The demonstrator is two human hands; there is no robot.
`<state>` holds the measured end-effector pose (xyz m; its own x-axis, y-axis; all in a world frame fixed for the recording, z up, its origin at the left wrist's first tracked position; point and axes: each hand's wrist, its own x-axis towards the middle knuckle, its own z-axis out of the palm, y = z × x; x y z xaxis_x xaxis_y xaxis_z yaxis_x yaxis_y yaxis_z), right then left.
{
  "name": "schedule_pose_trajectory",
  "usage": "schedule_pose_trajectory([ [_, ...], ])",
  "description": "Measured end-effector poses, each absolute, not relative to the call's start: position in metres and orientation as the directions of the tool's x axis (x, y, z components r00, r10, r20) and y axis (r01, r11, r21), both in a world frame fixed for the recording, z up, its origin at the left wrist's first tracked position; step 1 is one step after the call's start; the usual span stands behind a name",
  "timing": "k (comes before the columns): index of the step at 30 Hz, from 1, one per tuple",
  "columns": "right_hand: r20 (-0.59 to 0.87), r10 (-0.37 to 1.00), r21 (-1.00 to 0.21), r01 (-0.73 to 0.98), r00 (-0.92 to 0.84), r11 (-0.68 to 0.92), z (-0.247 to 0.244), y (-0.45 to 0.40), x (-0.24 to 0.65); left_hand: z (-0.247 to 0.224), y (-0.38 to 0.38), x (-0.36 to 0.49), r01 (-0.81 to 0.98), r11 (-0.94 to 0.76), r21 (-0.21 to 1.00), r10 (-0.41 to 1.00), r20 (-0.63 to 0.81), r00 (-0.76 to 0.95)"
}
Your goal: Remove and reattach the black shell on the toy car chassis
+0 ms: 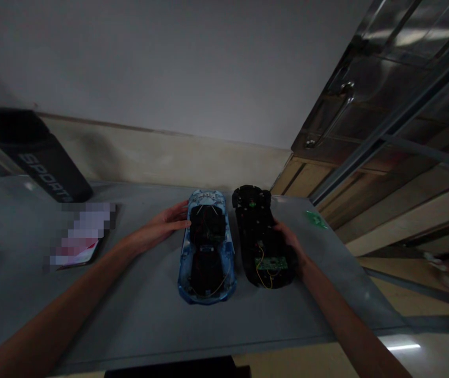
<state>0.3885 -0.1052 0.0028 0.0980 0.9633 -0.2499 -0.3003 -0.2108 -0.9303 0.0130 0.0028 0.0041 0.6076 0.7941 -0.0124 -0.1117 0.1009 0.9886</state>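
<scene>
A blue toy car body shell (230, 257) lies upside down, its dark inside facing up and a thin wire near its front end. My left hand (173, 218) is at its left edge, thumb and fingers apart along the rim, holding it. Just to the right is a black toy car chassis (248, 226), showing a green circuit board (272, 263) and loose yellow wires. My right hand (289, 241) grips the chassis by its right side; its fingers are partly hidden behind it. A narrow gap separates the two car parts.
Both parts are over a grey table (141, 320). A phone-like slab (86, 236), blurred out, lies at left near a dark bottle (47, 163) marked SPORT. Small green plastic (316, 219) lies at right. A wall and metal frame (389, 115) stand behind.
</scene>
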Motion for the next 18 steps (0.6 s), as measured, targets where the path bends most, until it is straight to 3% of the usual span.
schedule_pose_trajectory([
  [18, -0.309, 0.947, -0.915, -0.302, 0.093, -0.269, 0.0088, -0.1066, 0.3863, 0.0093, -0.0006, 0.0148, -0.121, 0.105, 0.987, 0.799, -0.011, 0.601],
])
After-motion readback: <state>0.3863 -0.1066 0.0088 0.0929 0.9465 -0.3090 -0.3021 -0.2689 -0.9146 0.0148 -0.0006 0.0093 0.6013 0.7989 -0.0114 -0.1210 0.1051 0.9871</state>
